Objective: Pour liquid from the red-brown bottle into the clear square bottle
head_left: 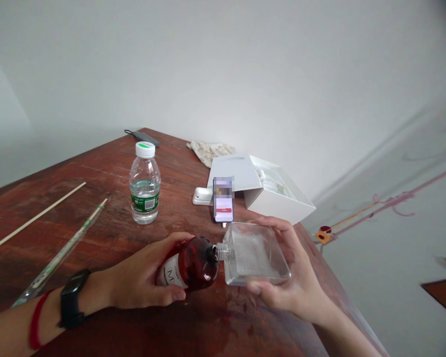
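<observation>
My left hand (148, 272) is wrapped round a dark red-brown bottle (198, 263) with a white label, tilted so its neck points right. In my right hand (293, 267) is a clear square bottle (258, 255), lying on its side with its threaded neck towards the left. The two mouths meet, or nearly so; whether they touch I cannot tell. Droplets show inside the clear bottle. Both bottles are held above the wooden table (115, 166). A band and a red cord circle my left wrist.
A capped water bottle (145, 191) with a green label stands behind my left hand. Beyond the bottles are a lit phone (223, 203), a white earbud case (202, 196), an open white box (282, 201) and a cloth (210, 150). Left lie a bare stick (40, 214) and wrapped chopsticks (65, 253).
</observation>
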`<state>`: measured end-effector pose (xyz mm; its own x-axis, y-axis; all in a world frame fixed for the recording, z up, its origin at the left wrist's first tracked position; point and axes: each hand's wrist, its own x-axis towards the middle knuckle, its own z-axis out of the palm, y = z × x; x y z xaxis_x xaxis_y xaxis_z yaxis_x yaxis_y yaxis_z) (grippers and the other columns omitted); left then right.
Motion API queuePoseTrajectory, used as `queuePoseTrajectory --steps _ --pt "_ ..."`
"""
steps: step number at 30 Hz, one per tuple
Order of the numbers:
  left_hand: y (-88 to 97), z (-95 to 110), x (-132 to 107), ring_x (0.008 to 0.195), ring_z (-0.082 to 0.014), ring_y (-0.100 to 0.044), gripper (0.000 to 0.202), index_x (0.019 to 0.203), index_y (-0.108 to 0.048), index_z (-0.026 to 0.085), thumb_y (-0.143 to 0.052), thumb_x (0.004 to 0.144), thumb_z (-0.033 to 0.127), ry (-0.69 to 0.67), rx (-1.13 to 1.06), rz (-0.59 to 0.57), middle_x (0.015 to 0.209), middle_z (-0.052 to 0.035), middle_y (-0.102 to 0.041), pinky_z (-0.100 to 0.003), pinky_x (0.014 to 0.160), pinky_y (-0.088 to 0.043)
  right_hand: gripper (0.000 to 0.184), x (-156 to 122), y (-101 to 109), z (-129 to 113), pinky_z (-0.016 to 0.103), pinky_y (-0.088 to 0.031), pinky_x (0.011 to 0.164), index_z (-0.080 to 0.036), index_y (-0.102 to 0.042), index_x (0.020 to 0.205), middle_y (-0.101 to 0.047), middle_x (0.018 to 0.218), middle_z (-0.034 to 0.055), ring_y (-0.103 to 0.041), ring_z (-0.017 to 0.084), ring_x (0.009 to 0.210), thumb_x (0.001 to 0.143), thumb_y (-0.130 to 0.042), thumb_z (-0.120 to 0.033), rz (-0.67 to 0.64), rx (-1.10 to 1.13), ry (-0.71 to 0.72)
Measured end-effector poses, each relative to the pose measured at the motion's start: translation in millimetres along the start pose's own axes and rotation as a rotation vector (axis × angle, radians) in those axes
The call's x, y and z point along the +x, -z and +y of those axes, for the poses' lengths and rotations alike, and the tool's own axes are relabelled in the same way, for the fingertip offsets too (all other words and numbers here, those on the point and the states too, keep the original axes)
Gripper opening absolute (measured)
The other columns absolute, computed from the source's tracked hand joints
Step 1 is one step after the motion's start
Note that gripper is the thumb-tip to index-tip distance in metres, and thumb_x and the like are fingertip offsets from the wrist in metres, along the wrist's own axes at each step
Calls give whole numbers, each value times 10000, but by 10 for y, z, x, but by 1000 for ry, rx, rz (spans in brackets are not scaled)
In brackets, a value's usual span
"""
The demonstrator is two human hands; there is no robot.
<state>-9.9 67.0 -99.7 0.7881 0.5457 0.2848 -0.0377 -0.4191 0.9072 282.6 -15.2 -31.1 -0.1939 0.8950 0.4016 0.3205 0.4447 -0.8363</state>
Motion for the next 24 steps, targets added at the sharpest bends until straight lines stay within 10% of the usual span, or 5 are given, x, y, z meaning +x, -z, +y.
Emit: queuePoseTrajectory --steps 24 --pt "10 -4 8 1166 -314 -689 711 1483 -457 235 -777 921 528 -22 -3 -16 1362 -101 -665 -409 1026 -558 770 10 22 -42 343 -653 796 -337 -527 1407 -763 1224 52 -783 264 1001 769 -944 -446 31 -93 58"
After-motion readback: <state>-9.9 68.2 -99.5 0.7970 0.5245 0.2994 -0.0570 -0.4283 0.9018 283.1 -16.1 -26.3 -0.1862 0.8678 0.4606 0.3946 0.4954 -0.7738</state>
